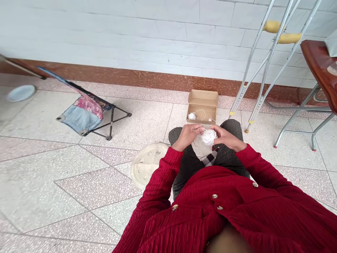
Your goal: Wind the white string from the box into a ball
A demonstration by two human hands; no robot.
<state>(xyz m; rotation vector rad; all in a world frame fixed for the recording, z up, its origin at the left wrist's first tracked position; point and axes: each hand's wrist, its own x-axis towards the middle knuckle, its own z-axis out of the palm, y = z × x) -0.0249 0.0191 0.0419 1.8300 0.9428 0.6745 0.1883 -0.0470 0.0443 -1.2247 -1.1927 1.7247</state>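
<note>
Above my lap, between my knees, is a ball of white yarn (208, 138). My right hand (225, 137) grips it from the right side, with the fingers curled round it. My left hand (188, 135) is at its left side, thumb and fingers pinched together on a strand of the yarn. Just beyond my hands an opened cardboard box (203, 99) sits on the floor. Inside the box lie a smaller white yarn ball (192, 116) on the left, a loose strand, and a small white piece (210, 119) on the right.
A folding chair (89, 112) stands at left. A round cream stool or cover (137, 167) is beside my left leg. Crutches (263, 66) lean on the tiled wall (168, 38). At right is a brown table (319, 66) with metal legs; a plate (21, 93) lies far left.
</note>
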